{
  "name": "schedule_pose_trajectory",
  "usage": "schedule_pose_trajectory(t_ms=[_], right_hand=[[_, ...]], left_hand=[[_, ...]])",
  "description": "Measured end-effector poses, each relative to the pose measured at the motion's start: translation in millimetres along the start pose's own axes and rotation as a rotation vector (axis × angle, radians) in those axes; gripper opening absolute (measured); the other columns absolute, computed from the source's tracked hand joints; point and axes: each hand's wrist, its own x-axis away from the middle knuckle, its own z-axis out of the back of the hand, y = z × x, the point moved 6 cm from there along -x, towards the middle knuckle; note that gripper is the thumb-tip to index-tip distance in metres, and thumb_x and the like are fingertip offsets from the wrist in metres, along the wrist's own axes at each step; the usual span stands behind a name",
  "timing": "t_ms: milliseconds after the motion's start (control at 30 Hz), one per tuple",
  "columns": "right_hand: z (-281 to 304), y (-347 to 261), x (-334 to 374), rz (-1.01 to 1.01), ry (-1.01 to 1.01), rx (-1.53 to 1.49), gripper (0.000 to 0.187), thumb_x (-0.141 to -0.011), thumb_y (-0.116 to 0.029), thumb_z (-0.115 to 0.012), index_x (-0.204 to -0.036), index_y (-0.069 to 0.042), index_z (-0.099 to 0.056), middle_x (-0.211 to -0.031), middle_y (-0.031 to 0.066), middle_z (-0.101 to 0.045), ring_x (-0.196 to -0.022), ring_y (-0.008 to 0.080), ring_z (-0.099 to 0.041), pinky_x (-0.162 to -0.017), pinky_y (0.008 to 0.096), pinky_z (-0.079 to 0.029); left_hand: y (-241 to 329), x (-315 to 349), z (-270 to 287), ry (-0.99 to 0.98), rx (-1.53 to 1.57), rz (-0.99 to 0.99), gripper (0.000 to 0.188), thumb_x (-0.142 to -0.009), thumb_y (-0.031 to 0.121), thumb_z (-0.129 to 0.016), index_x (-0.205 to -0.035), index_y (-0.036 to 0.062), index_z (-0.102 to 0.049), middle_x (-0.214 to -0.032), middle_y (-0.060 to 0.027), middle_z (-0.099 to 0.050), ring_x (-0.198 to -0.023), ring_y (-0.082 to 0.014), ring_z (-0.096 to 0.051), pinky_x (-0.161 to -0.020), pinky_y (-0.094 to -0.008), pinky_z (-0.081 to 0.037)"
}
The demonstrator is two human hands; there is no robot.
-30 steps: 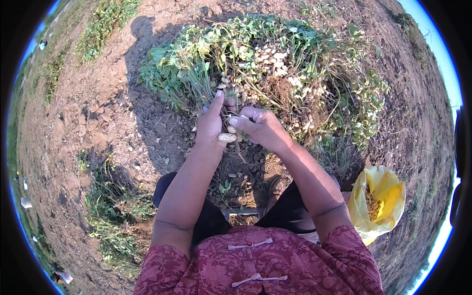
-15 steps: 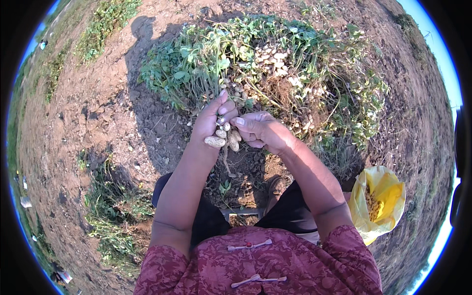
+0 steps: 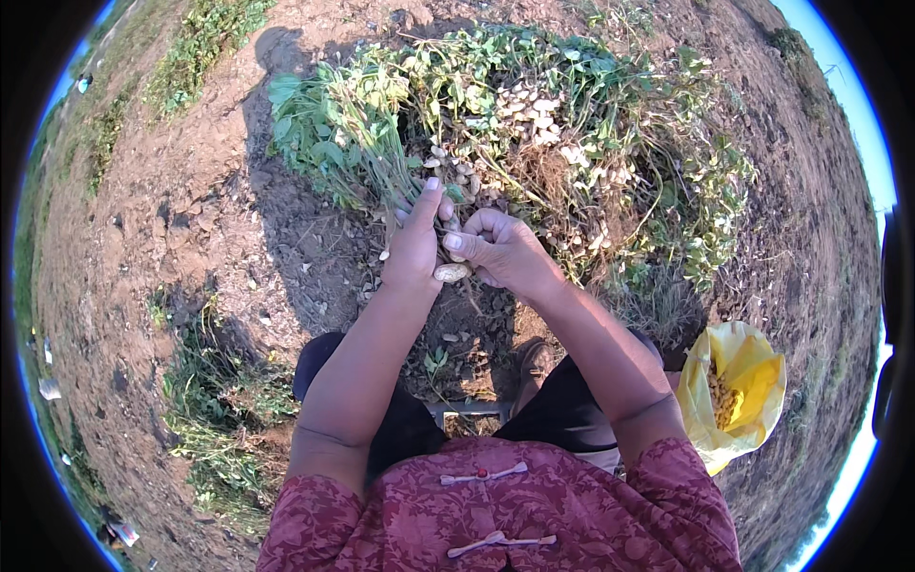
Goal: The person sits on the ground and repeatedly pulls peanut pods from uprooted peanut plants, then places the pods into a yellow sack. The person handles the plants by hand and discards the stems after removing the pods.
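My left hand (image 3: 416,240) is closed round the stems of a peanut plant (image 3: 374,143), whose green leaves fan out beyond my fingers to the far left. A pale peanut (image 3: 453,273) hangs at the root end below the hand. Close by on the right, my right hand (image 3: 503,250) has thumb and forefinger pinched together at the pods, partly hiding them. Just past both hands lies a heap of pulled peanut plants (image 3: 610,105), with a cluster of pods (image 3: 529,110) showing among the leaves and roots.
To my right stands an open yellow bag (image 3: 760,367) with picked peanuts (image 3: 721,398) inside. Loose plants (image 3: 229,400) lie on the soil at the left. My knees and a shoe (image 3: 536,367) are below my hands.
The left hand has turned and shifted slightly right, swinging the held plant's leaves to the left. Fewer hanging pods show now, and the right hand stays pinched beside it.
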Motion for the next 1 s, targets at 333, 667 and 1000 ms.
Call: schedule_pose_trajectory(t_ms=[333,667,1000], right_hand=[[-7,-14,9,0.031,-0.228,-0.396,0.019,-0.085,-0.018,-0.063,-0.077,-0.005,-0.052,-0.063,0.0025,-0.051,-0.042,0.0067,-0.04,-0.035,0.0184,-0.027],[-3,-21,15,0.027,-0.198,-0.317,0.029,-0.077,-0.028,-0.072,-0.088,-0.01,-0.052,-0.074,-0.0014,-0.054,-0.055,0.004,-0.047,-0.043,0.0158,-0.031],[-13,-24,14,0.353,0.015,0.617,0.038,-0.067,-0.024,-0.08,-0.089,-0.008,-0.054,-0.067,-0.003,-0.048,-0.06,0.0044,-0.043,-0.053,0.0223,-0.039]], left_hand=[[-7,5,-13,-0.308,0.339,0.394,0.036,-0.094,0.032,-0.048,-0.064,0.013,-0.041,-0.051,0.0028,-0.036,-0.046,-0.0087,-0.036,-0.044,-0.0221,-0.034],[2,-3,12,0.103,0.139,0.107,0.021,-0.09,0.026,-0.055,-0.075,0.0118,-0.049,-0.06,0.0024,-0.042,-0.054,-0.0106,-0.044,-0.045,-0.0273,-0.04],[-3,-2,7,0.057,0.08,0.086,0.019,-0.088,0.028,-0.058,-0.079,0.0134,-0.051,-0.065,0.0017,-0.048,-0.05,-0.0108,-0.044,-0.046,-0.0266,-0.042]])
